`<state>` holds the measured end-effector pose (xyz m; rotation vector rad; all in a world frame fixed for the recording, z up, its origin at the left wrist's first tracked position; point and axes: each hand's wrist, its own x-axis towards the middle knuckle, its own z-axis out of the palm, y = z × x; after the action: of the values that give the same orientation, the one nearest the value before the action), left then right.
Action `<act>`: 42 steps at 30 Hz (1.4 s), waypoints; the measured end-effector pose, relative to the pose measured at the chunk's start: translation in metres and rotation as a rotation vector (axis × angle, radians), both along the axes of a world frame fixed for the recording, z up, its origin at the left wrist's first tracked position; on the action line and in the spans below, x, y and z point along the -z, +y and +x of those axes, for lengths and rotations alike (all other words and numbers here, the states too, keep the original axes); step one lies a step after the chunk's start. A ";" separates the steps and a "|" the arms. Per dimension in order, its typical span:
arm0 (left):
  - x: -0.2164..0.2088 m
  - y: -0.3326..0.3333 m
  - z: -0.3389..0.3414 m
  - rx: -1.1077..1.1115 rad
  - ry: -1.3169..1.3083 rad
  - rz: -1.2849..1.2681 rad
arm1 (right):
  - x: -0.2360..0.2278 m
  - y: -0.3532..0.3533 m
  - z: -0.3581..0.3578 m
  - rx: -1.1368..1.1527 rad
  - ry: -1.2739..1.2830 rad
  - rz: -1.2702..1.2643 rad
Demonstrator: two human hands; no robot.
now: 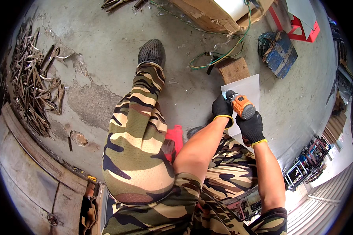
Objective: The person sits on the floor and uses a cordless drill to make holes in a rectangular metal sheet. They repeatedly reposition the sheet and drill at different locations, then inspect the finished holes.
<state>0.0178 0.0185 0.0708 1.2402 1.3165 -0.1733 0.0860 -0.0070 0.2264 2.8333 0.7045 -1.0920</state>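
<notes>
My right hand [250,126], in a black glove with a yellow cuff, is closed round the handle of an orange and black power drill [243,105]. The drill's chuck points away from me over a pale flat sheet [252,87]. Beside the chuck, at the sheet's left edge, is my left hand [221,107] in a matching glove. Its fingers are curled, and what they grip is hidden. A bit of light blue shows near its fingertips. The sheet's far end meets a wooden block [234,70] on the floor.
A green and yellow cable [208,65] loops near the block. Farther off are a worn carton [208,15], a scuffed blue block [282,55] and a red stool [310,34]. Many metal pieces [31,78] lie piled at the left. Something red [175,137] stands between my legs.
</notes>
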 end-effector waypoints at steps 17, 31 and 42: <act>0.004 -0.007 0.003 -0.026 0.059 -0.018 | -0.001 -0.002 -0.004 -0.049 -0.045 0.071; -0.021 0.014 0.000 -0.038 0.016 -0.073 | 0.001 -0.003 -0.008 -0.001 -0.053 0.086; 0.000 0.001 0.000 0.068 0.042 -0.030 | 0.002 -0.003 -0.012 0.090 -0.004 0.070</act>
<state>0.0179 0.0200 0.0708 1.2627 1.3037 -0.2676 0.0742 -0.0100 0.2249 2.9521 0.6329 -1.0940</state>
